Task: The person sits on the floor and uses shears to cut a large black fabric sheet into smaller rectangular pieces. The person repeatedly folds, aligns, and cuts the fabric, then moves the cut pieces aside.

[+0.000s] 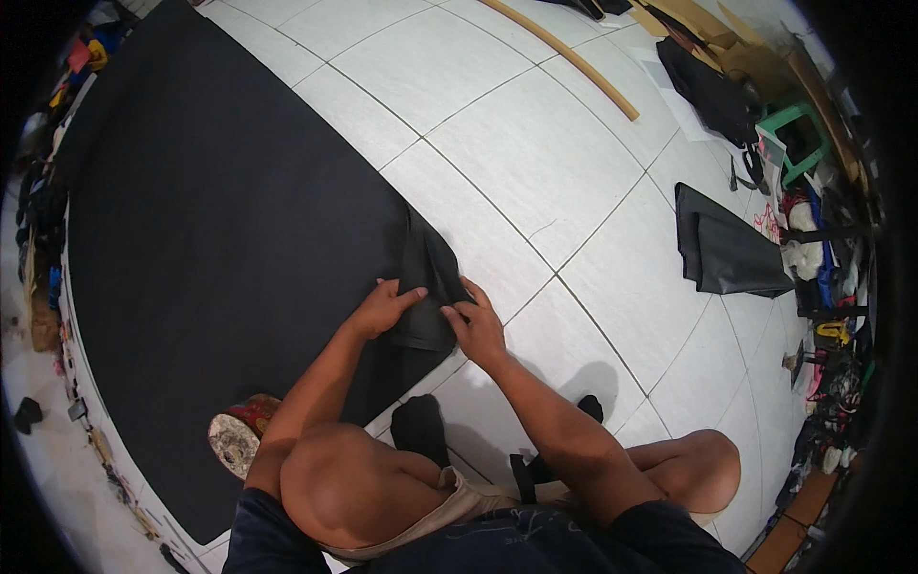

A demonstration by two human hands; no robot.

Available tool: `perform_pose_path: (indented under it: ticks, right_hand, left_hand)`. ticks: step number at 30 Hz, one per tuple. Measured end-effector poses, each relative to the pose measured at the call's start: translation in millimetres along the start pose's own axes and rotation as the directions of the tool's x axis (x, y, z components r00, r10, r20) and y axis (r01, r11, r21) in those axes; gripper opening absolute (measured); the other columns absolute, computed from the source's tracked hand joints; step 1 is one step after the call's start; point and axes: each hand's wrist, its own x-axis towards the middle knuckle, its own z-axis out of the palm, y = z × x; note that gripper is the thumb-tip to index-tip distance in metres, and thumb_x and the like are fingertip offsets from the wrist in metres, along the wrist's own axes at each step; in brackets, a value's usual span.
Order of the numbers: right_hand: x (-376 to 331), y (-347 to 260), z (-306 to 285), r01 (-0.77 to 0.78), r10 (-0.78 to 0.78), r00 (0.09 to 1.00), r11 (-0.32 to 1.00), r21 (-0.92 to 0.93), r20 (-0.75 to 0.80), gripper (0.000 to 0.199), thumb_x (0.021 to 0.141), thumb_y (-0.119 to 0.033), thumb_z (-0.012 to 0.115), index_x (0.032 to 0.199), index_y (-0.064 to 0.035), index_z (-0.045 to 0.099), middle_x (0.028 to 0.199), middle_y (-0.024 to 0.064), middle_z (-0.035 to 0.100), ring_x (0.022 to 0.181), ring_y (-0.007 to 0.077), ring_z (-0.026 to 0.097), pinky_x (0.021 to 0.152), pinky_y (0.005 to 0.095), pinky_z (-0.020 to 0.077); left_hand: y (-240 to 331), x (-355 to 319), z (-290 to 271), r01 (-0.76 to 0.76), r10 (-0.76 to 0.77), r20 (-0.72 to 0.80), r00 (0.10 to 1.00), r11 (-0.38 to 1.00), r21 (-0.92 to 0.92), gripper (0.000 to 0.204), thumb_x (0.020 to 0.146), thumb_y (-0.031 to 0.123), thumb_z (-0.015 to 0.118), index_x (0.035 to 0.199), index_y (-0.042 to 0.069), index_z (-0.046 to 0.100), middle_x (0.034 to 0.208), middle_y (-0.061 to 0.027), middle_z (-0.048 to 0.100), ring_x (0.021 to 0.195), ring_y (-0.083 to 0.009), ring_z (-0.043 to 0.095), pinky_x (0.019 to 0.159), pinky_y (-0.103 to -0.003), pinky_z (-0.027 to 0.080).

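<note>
A large black sheet [220, 210], matte and like fabric or leatherette, lies spread over the floor on the left. Its near right corner is lifted into a fold [426, 330] that shows a slightly shinier side. My left hand [384, 308] is closed on the sheet beside this fold, thumb pointing right; some of its fingers are hidden by the material. At the outer edge, my right hand [481, 330] pinches the same sheet between thumb and fingers. A round, worn tin or roll [234, 442] with a reddish side rests on the sheet near my left forearm.
White tiles [593, 258] form the floor. A folded black piece [727, 249] lies at the right, with a green stool [798, 143] and clutter beyond. A long tan strip [574, 62] lies at the top. Assorted items [43, 201] line the left edge.
</note>
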Motion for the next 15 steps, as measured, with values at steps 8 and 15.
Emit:
perform_pose_path:
  ticks: [8, 15]
  right_hand:
    - [1, -26, 5, 0.005, -0.021, 0.995, 0.988, -0.154, -0.099, 0.046, 0.077, -0.039, 0.08, 0.104, -0.0025, 0.068, 0.142, 0.0279, 0.043, 0.124, 0.0424, 0.051, 0.098, 0.0445, 0.0468]
    - [2, -2, 13, 0.055, -0.057, 0.994, 0.998, -0.031, -0.091, 0.035, 0.079, -0.032, 0.079, 0.094, -0.0021, 0.072, 0.142, 0.0225, 0.046, 0.121, 0.0385, 0.055, 0.096, 0.0418, 0.0484]
  left_hand:
    - [7, -7, -5, -0.005, 0.007, 0.067, 0.998, 0.999, -0.04, 0.047, 0.093, 0.044, 0.061, 0.104, -0.001, 0.068, 0.105, -0.0146, 0.069, 0.114, -0.0268, 0.056, 0.117, -0.038, 0.015]
    - [-1, -2, -4, -0.046, 0.047, 0.079, 0.996, 0.999, -0.013, 0.052, 0.093, 0.044, 0.061, 0.109, -0.005, 0.065, 0.109, -0.0178, 0.068, 0.118, -0.0266, 0.053, 0.118, -0.037, 0.014]
